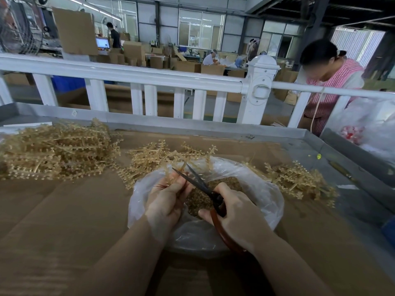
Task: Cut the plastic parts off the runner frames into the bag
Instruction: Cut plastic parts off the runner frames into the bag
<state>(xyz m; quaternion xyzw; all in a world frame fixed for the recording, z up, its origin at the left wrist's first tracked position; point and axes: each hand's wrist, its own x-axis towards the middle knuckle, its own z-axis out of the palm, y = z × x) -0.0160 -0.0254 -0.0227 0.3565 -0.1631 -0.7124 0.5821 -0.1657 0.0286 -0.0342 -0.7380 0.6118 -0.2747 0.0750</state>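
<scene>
Partly hidden by the fingers, a spiky tan runner frame is pinched in the left hand over the clear plastic bag. Above the bag's mouth, the right hand grips dark scissors, blades parted at the frame; their brown handles run under the palm. Small cut parts fill the bag. Tangled frames lie left of it on cardboard.

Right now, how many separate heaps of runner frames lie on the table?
3: a big heap far left, one behind the bag, one to its right. More may hide under the bag.
</scene>
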